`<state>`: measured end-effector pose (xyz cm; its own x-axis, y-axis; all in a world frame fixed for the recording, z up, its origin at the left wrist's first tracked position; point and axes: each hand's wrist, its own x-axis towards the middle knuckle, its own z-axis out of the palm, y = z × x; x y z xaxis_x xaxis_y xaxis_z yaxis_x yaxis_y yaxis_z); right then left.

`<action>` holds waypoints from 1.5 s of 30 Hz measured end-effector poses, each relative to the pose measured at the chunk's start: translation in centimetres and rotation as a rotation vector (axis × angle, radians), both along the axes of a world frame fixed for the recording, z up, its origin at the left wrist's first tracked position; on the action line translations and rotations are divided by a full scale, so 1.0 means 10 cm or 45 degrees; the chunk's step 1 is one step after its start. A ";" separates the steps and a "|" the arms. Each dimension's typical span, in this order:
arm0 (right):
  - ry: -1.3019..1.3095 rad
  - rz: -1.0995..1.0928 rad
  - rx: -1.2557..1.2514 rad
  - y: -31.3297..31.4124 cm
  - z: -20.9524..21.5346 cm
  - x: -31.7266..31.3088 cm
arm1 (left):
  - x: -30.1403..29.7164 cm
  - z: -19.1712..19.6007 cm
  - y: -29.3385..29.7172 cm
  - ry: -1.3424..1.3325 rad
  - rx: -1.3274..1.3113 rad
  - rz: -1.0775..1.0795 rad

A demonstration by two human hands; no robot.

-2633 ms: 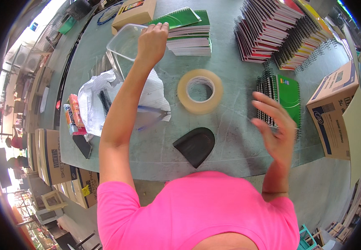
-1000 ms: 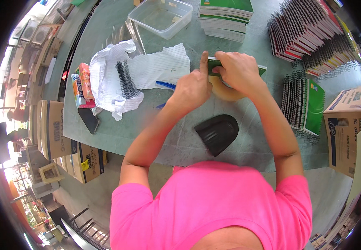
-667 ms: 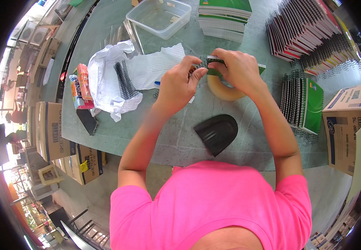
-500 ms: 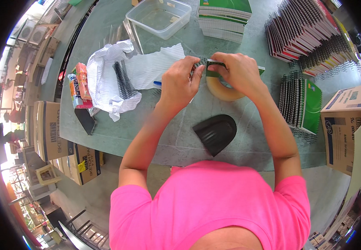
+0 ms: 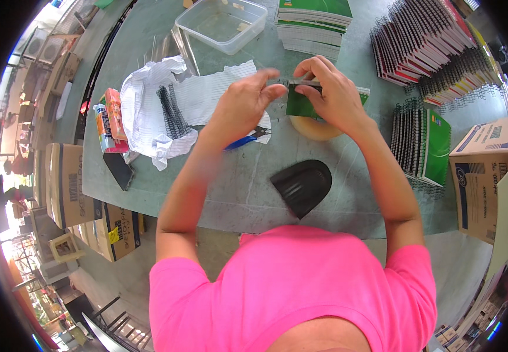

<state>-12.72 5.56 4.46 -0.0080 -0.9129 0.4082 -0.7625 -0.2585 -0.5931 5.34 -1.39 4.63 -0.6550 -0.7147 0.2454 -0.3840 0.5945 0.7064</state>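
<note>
My two hands meet above the green table (image 5: 230,193). In my right hand (image 5: 331,94) is a small green notebook (image 5: 301,105), gripped at its top edge, where a black spiral coil (image 5: 302,84) runs. My left hand (image 5: 243,104) pinches the left end of that coil with thumb and fingers. Directly beneath the notebook lies a roll of tan tape (image 5: 319,130). Blue-handled pliers (image 5: 243,141) rest under my left wrist.
A black dome-shaped piece (image 5: 301,186) lies near me. Loose black coils (image 5: 169,110) lie on white wrapping (image 5: 148,100). Farther off are a clear tub (image 5: 222,23), stacked green notebooks (image 5: 315,23), rows of spiral notebooks (image 5: 421,38), more notebooks (image 5: 424,144) and a cardboard box (image 5: 486,176).
My left hand came back from the clear tub and my right from the notebooks at the right. Both now hold the green notebook; the left has slid slightly left along the coil.
</note>
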 end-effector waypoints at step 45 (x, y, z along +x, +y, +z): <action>-1.154 -0.135 0.224 0.52 -0.36 -0.46 | -0.08 0.11 0.34 0.155 -0.456 -0.002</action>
